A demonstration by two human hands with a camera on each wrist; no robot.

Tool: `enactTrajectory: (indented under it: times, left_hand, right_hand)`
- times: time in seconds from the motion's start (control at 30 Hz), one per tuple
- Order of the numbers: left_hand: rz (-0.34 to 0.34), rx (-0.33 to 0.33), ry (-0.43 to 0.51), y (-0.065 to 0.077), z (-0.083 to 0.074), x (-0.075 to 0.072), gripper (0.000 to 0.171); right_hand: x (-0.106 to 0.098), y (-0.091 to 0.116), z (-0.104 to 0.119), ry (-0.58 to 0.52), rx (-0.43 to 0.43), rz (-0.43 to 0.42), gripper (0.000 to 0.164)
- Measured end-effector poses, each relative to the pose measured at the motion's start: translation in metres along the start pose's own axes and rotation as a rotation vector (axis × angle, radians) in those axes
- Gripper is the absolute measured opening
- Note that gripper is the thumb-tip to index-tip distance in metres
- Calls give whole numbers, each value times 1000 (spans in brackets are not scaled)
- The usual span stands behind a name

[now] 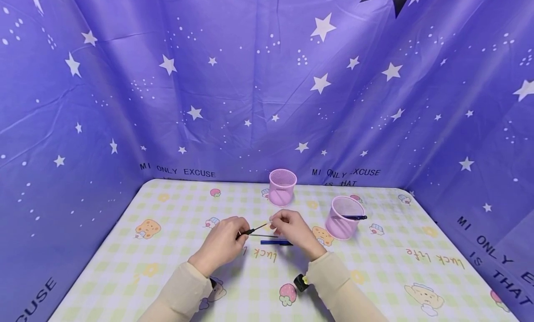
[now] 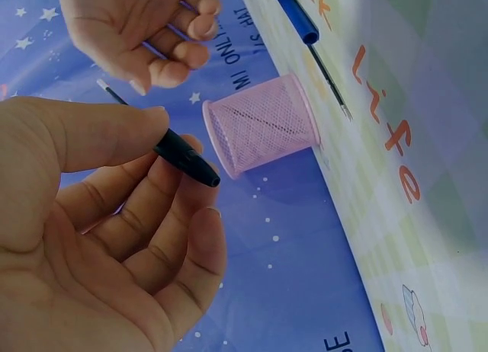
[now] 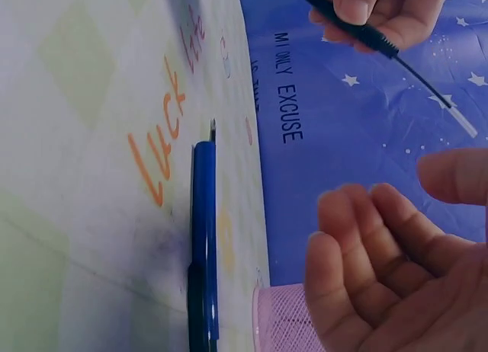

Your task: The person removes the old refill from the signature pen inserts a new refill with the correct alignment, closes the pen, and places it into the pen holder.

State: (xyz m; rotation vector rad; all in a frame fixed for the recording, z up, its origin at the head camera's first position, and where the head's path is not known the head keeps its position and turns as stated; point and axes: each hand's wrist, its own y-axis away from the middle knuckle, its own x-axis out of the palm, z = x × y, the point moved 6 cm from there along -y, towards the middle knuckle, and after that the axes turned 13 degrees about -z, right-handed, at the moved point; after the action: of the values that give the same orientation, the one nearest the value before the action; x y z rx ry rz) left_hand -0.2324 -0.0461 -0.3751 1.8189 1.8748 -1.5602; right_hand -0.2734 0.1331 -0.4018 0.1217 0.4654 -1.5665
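Note:
My left hand (image 1: 223, 241) pinches a black tapered pen front section (image 2: 187, 160) between thumb and fingers. A thin refill (image 3: 427, 85) with a whitish end sticks out of it toward my right hand (image 1: 289, 227). That right hand holds nothing; its fingers are loosely bent, close to the refill's whitish end but apart from it in both wrist views. Below the hands, a blue pen barrel (image 1: 270, 242) with a dark end lies on the table. Beside it lies another thin dark refill (image 2: 329, 81), partly hidden by the barrel in the left wrist view.
A pink mesh pen holder (image 1: 281, 194) stands near the table's back edge. To the right is a second pink holder (image 1: 340, 224), with a dark pen (image 1: 354, 217) across its top. A checked cloth covers the table (image 1: 175, 206); a purple star-printed curtain (image 1: 242, 81) surrounds it.

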Motion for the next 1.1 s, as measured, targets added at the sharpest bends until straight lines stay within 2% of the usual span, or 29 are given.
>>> enactTrajectory:
  times: [0.23,0.5,0.9,1.1]
  left_hand:
    - [-3,3,-3,0,1,0,14]
    - [8,-9,2,1,1,0,14]
    - [-4,4,-6,0,0,-1,14]
    - [-4,20,2,0,0,0,14]
  right_hand:
    - [0,1,-7,109,-9,23,20]
    - [-1,1,-10,244,-43,14,11]
    - [6,5,-14,415,-120,92,7]
    - [10,8,-15,512,-126,123,8]
